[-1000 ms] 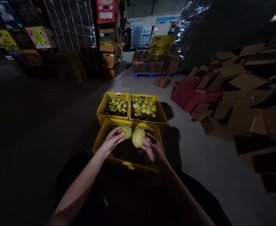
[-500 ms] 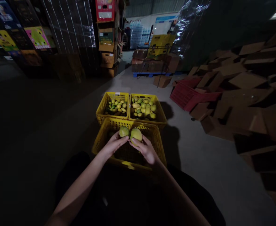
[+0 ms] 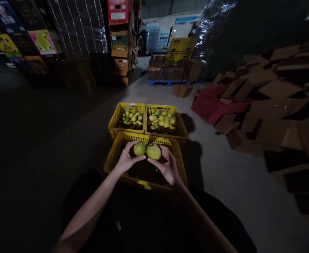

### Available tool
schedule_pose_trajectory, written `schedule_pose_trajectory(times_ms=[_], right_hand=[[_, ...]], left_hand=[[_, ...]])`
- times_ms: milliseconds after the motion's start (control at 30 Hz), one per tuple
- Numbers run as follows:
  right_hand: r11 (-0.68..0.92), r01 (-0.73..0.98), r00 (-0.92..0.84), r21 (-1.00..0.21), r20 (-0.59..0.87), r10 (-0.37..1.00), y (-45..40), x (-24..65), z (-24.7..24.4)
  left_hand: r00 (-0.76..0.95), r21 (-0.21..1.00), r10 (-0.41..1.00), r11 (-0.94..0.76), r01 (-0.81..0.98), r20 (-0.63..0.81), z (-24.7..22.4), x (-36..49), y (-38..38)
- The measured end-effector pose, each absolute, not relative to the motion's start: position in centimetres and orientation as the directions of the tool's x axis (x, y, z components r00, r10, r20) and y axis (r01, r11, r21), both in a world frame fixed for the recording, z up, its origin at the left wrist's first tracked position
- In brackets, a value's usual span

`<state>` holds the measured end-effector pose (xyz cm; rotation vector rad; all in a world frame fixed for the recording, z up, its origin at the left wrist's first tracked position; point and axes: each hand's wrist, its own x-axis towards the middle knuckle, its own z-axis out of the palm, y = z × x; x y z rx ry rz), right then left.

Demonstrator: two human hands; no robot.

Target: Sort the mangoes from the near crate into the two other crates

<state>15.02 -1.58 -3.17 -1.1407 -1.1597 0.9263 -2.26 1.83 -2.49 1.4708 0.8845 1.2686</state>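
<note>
Above the near yellow crate (image 3: 181, 165), my left hand (image 3: 126, 159) holds a green fruit (image 3: 139, 149) between thumb and fingers. My right hand (image 3: 169, 166) grips a larger yellow-green fruit (image 3: 153, 151) close beside it. Both fruits are held side by side. The inside of the near crate is dark, and its contents are hard to make out. Behind it, the back left crate (image 3: 113, 117) has small yellow and green fruits (image 3: 133, 118) in it. The back right crate (image 3: 180, 123) bears larger yellow-green fruits (image 3: 166, 123).
A red crate (image 3: 209, 107) leans by a heap of cardboard boxes (image 3: 273, 116) on the right. Farther back, a blue pallet (image 3: 170, 83) carries boxes, with a small carton (image 3: 182, 90) before it. Stacked cartons (image 3: 119, 45) stand at the back left.
Both hands have turned the fruits and shifted their fingers round them. The right hand's fingers now sit more to the side of its fruit.
</note>
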Motion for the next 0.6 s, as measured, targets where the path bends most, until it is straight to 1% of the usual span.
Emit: schedule_pose_trajectory(times_ms=[100, 167, 300, 433, 533, 600], right_hand=[[0.239, 0.037, 0.209, -0.970, 0.242, 0.948, -1.3, 15.2, -3.6], [0.227, 0.010, 0.220, -0.974, 0.224, 0.950, -1.3, 15.2, -3.6], [0.179, -0.094, 0.196, -0.979, 0.158, 0.968, -1.5, 14.9, -2.9], [0.129, -0.179, 0.165, -0.975, 0.100, 0.981, -1.7, 14.9, -2.3], [0.102, -0.215, 0.149, -0.971, 0.071, 0.986, -1.9, 15.1, -2.2], [0.068, -0.236, 0.113, -0.969, 0.042, 0.993, -2.0, 15.2, -2.0]], left_hand=[[0.212, 0.941, 0.918, -0.335, -0.043, 0.336, -2.6, -2.3, 1.9], [0.221, 0.946, 0.920, -0.321, -0.045, 0.323, -2.6, -2.3, 2.0], [0.194, 0.964, 0.948, -0.229, -0.132, 0.252, -2.5, -2.0, 2.0], [0.178, 0.958, 0.963, -0.156, -0.242, 0.202, -2.2, -2.0, 1.9], [0.197, 0.949, 0.974, -0.048, -0.311, 0.114, -1.6, -2.4, 1.7], [0.243, 0.929, 0.969, 0.059, -0.367, 0.034, -1.2, -2.6, 1.6]])
